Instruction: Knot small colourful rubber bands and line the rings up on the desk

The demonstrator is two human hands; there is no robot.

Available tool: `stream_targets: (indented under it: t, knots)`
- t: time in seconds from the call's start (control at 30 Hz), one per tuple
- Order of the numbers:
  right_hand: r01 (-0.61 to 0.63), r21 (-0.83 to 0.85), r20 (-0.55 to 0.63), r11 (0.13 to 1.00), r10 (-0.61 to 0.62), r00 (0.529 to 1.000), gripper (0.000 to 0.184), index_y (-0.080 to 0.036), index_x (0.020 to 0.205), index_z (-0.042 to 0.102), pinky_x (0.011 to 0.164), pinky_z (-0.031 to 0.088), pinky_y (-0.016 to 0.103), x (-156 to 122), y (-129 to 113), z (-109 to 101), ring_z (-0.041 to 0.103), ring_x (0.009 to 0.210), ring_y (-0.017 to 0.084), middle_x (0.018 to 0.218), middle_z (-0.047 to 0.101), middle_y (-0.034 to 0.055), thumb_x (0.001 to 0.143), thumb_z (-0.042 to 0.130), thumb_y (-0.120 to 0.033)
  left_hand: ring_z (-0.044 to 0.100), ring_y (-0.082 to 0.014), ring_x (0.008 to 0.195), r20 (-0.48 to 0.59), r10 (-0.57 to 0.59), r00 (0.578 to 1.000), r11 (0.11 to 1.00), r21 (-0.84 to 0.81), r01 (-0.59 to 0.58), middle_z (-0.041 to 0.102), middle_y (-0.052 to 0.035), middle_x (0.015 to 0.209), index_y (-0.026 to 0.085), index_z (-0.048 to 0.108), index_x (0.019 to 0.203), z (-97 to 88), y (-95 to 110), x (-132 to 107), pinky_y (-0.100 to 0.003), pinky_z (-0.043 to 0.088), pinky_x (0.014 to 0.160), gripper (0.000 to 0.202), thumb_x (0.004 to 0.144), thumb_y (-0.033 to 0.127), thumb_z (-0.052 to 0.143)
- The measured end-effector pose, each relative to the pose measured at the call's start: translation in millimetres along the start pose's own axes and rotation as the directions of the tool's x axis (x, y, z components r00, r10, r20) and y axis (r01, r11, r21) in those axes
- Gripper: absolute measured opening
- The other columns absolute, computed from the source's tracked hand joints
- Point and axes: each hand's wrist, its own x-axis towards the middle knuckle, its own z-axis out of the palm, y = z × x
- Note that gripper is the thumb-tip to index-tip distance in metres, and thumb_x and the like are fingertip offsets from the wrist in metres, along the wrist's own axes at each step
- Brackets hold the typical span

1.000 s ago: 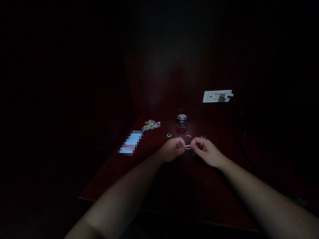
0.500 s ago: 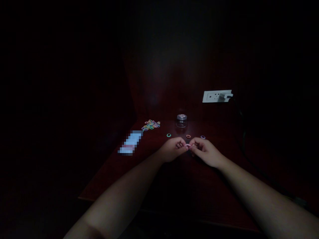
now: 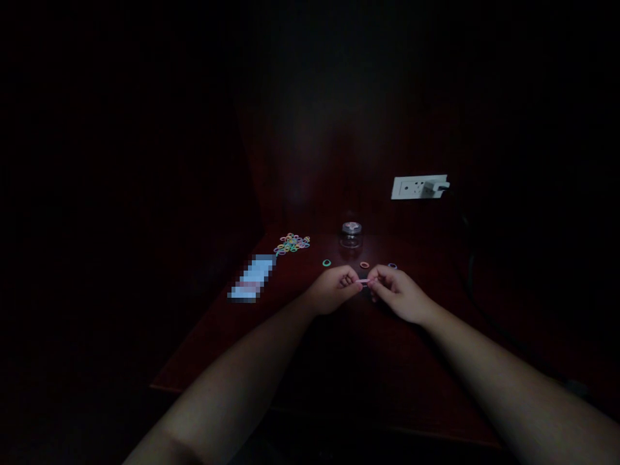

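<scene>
In front of the jar (image 3: 351, 228), a pink band (image 3: 363, 281) is pinched by both left hand (image 3: 334, 289) and right hand (image 3: 404, 294); nearer the jar, a green band (image 3: 323, 263), orange band (image 3: 365, 267) and purple band (image 3: 392, 265) are already set apart, while a heap of bands (image 3: 293, 245) is left on the jar's left

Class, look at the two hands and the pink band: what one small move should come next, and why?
I would probably ease the left hand and right hand slightly toward each other, letting the pink band slacken. It spans the small gap between them, pinched at both ends, and its upper strand looks drawn nearly straight.
</scene>
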Motion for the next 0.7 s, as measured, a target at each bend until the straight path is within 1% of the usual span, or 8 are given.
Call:
stream_targets:
  t: [0.17, 0.27, 0.47, 0.57, 0.7]
  knots:
    - [-0.018, 0.019, -0.057, 1.0, 0.019, 0.998, 0.019, -0.018, 0.078, 0.048, 0.055, 0.039, 0.024, 1.9, 4.5, -5.3, 0.052, 0.055, 0.012, 0.058, 0.055, -0.0019, 0.087, 0.046, -0.035, 0.041, -0.0082, 0.058, -0.007, 0.025, 1.0, 0.999, 0.026, -0.025, 0.047, 0.0033, 0.063, 0.013, 0.055, 0.08, -4.1, -0.8, 1.3, -0.02, 0.032, 0.055, 0.022, 0.079, 0.035, 0.056]
    - [-0.019, 0.051, -0.07, 0.999, 0.023, 0.997, 0.019, -0.019, 0.077, 0.047, 0.056, 0.039, 0.024, 2.2, 5.5, -5.4, 0.051, 0.055, 0.012, 0.059, 0.055, -0.0021, 0.088, 0.046, -0.035, 0.04, -0.0082, 0.059, -0.002, 0.028, 1.0, 0.999, 0.019, -0.028, 0.047, 0.0032, 0.064, 0.013, 0.055, 0.081, -3.7, -1.6, 1.2, -0.02, 0.032, 0.055, 0.022, 0.08, 0.035, 0.055]
    - [-0.035, 0.123, -0.011, 0.992, 0.037, 0.999, 0.02, -0.018, 0.077, 0.047, 0.056, 0.039, 0.024, 1.2, 1.1, 3.3, 0.051, 0.054, 0.011, 0.06, 0.054, -0.0021, 0.088, 0.047, -0.035, 0.042, -0.0077, 0.059, -0.022, 0.009, 1.0, 1.0, -0.024, -0.009, 0.048, 0.0028, 0.065, 0.013, 0.055, 0.081, 1.6, -0.6, 0.2, -0.02, 0.033, 0.056, 0.023, 0.081, 0.036, 0.056]
    - [-0.048, 0.184, -0.023, 0.982, 0.053, 0.998, 0.024, -0.018, 0.075, 0.047, 0.055, 0.04, 0.024, 1.6, -0.8, 5.3, 0.051, 0.053, 0.011, 0.06, 0.053, -0.002, 0.086, 0.049, -0.039, 0.046, -0.0076, 0.063, -0.04, 0.017, 0.999, 0.997, -0.069, -0.02, 0.052, 0.0009, 0.072, 0.013, 0.054, 0.086, 2.0, -0.7, 0.3, -0.02, 0.037, 0.058, 0.022, 0.078, 0.033, 0.06]
    - [-0.069, 0.244, -0.052, 0.967, 0.084, 0.995, 0.028, -0.018, 0.075, 0.047, 0.054, 0.04, 0.024, 3.3, -0.5, 4.7, 0.051, 0.052, 0.01, 0.06, 0.054, -0.0021, 0.082, 0.054, -0.044, 0.052, -0.0089, 0.073, -0.067, 0.048, 0.997, 0.994, -0.097, -0.054, 0.056, -0.002, 0.083, 0.014, 0.054, 0.095, 1.6, -2.8, 0.5, -0.021, 0.042, 0.063, 0.031, 0.07, 0.027, 0.069]
